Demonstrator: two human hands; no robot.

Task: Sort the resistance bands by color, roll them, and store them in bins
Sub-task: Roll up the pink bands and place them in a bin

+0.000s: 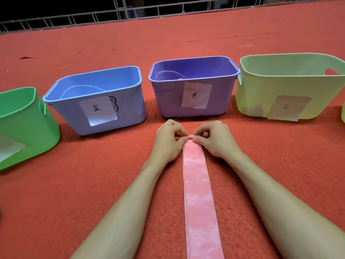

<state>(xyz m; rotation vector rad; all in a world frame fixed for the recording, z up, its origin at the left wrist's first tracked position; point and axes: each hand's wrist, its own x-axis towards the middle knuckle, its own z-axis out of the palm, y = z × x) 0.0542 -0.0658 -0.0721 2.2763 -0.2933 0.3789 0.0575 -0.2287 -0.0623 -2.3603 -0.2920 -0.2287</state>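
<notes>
Both hands, left (169,142) and right (214,139), pinch the pink band's (198,193) far end, starting a roll that likely needs tight, even turns.

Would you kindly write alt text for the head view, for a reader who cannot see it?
The left hand and right hand pinch the far end of a pink resistance band into a small roll; the rest lies flat on red carpet. Behind stand a green bin, blue bin, purple bin and yellow-green bin, each paper-labelled.
</notes>
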